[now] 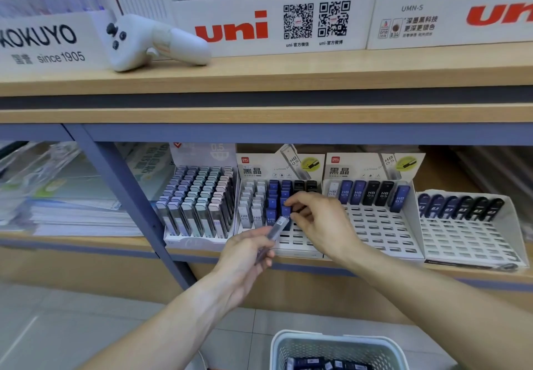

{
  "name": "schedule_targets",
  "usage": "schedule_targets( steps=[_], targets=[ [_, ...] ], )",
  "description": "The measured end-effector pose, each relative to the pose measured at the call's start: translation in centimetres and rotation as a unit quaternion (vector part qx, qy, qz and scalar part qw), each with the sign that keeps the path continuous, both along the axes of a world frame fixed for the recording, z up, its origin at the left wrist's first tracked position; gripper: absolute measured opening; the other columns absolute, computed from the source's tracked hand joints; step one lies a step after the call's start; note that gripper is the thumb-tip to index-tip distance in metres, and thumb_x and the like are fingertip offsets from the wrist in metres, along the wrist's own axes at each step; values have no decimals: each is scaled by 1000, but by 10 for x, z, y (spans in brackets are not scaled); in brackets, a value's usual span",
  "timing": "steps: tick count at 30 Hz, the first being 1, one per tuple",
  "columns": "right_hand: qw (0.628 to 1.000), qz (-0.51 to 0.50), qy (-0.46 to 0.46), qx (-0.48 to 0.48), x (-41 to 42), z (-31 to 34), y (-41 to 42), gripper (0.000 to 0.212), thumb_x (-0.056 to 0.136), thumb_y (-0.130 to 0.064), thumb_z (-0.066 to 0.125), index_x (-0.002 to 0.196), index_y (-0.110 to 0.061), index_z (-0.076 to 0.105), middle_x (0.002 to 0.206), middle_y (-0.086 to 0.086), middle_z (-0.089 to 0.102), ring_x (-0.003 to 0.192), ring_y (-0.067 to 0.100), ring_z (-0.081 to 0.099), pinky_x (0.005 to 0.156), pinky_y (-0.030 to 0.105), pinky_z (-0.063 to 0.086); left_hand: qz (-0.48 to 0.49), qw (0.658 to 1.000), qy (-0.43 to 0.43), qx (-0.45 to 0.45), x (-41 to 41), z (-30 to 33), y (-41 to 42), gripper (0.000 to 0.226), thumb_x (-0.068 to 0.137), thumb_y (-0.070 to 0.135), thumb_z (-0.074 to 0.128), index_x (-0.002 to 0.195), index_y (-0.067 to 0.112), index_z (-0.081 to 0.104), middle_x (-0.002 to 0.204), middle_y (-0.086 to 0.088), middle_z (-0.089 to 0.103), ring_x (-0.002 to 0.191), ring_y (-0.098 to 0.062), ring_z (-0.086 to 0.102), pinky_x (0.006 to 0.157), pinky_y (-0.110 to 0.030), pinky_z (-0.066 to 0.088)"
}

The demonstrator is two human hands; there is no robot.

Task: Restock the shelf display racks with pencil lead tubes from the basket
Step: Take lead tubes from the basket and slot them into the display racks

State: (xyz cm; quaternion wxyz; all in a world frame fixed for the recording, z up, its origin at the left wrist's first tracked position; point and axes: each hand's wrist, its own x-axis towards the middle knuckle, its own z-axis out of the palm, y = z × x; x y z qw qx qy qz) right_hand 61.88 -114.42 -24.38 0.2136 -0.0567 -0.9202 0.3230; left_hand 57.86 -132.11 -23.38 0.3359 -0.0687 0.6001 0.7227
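Blurred grey tube [274,232] in left hand [245,257]; basket [337,346] cut off below.

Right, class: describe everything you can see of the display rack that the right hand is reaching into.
The display rack is a white, seemingly cardboard stand on the lower shelf, second of four from the left. Its sloped face is a grid of slots, with a printed header card behind showing a red logo and "HB 0.5". White tubes fill its left columns, blue tubes the middle, black ones sit at the back right; the front right slots are bare. The right hand pinches a blue tube in it.
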Motion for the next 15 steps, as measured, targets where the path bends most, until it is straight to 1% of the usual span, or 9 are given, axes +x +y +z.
schedule_targets(
  steps=[2,4,6,8,10,11,12,13,15],
  targets=[
    [1000,-1,18,26,2,6,1,33,91,-10,69,119,-26,70,110,-8,65,81,4,65,80,32,58,-13,1000,9,1,-1,1,-2,27,91,-9,62,117,-4,66,82,-13,72,62,-15,58,56,-25,47],
    [997,27,35,62,5,13,0,37,88,-11,68,122,-26,68,115,-10,63,86,4,64,79,29,56,-34,999,23,-4,-2,5,-4,21,94,-3,62,115,-6,67,84,-14,72,62,-15,57,56,-24,46],
    [993,69,31,87,9,18,-2,33,88,-16,67,119,-26,69,112,-12,66,96,8,61,83,28,52,-51,998,34,-5,-4,11,-6,17,96,6,64,108,-6,69,86,-15,73,61,-15,57,58,-24,47],
    [992,91,18,87,13,20,-6,24,89,-19,70,111,-26,73,104,-14,71,98,8,60,85,27,49,-61,997,45,2,-7,14,-9,16,96,12,67,101,-2,71,88,-15,74,64,-15,60,61,-24,49],
    [995,88,15,54,14,19,-9,16,89,-19,73,104,-26,75,96,-14,72,91,3,62,82,21,49,-65,996,51,21,-9,16,-13,16,91,15,73,98,0,72,90,-15,74,68,-15,62,65,-24,52],
    [996,85,6,18,15,20,-11,15,89,-17,74,102,-25,76,93,-14,72,88,2,64,79,15,48,-61,996,54,32,-9,17,-14,17,87,13,75,97,-1,72,91,-16,73,69,-15,62,66,-23,53],
    [996,82,-6,-29,16,20,-13,15,88,-15,75,101,-23,76,90,-13,73,85,2,65,75,13,48,-55,996,56,40,-9,16,-14,17,85,11,76,96,-2,72,90,-17,71,69,-15,63,65,-21,54],
    [994,82,-20,-76,16,21,-15,16,88,-13,77,100,-22,76,87,-12,73,84,2,67,74,14,50,-47,996,58,42,-9,16,-14,15,85,8,76,95,-2,72,87,-16,70,68,-15,62,63,-20,54],
    [986,81,-52,-136,16,21,-17,15,87,-13,77,99,-22,76,86,-8,74,82,4,69,76,21,56,-41,996,70,28,-10,14,-14,9,89,6,73,96,0,72,84,-13,70,68,-15,61,61,-21,53]
  ],
)
